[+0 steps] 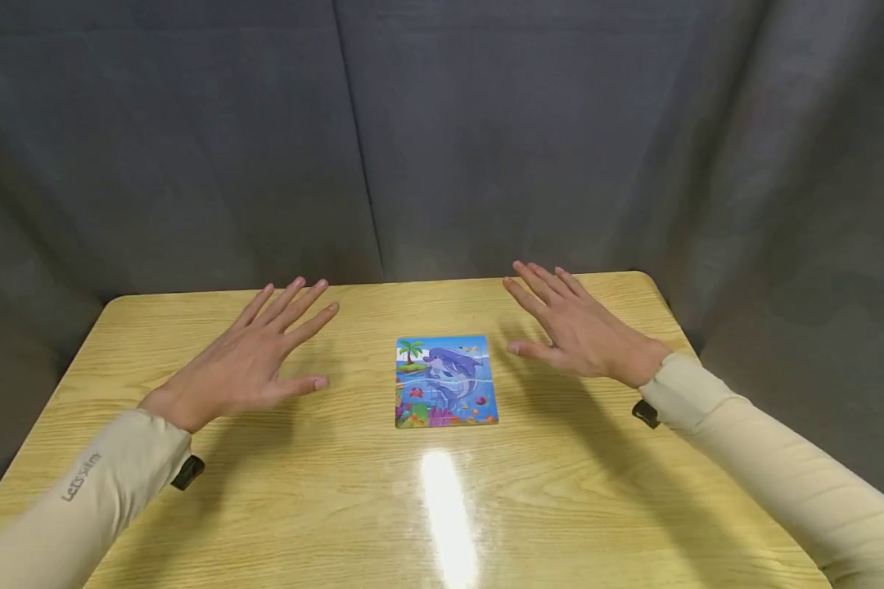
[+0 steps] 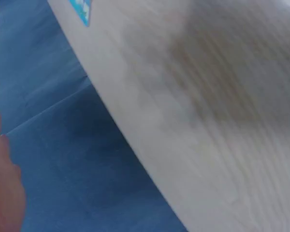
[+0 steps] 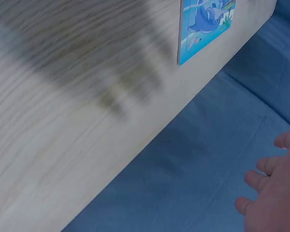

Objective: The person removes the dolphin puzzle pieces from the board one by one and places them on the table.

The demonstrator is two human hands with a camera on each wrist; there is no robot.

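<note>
A square jigsaw puzzle (image 1: 448, 382) with a dolphin picture lies flat near the middle of the wooden table. To its left, the left hand (image 1: 246, 360) hovers above the tabletop with fingers spread, holding nothing. On the other side, the right hand (image 1: 578, 327) is held up likewise, its fingers straight and apart from the puzzle. The right wrist view catches part of the puzzle (image 3: 208, 24) and the right hand (image 3: 275, 188) at its edge. Only a corner of the puzzle (image 2: 81, 9) and a sliver of the left hand (image 2: 5, 183) appear in the left wrist view.
The light wood table (image 1: 339, 507) has rounded far corners and a bright glare streak in front of the puzzle. A dark grey curtain (image 1: 191, 147) hangs behind the far edge and along both sides. Each wrist carries a small black device under a beige sleeve (image 1: 766, 442).
</note>
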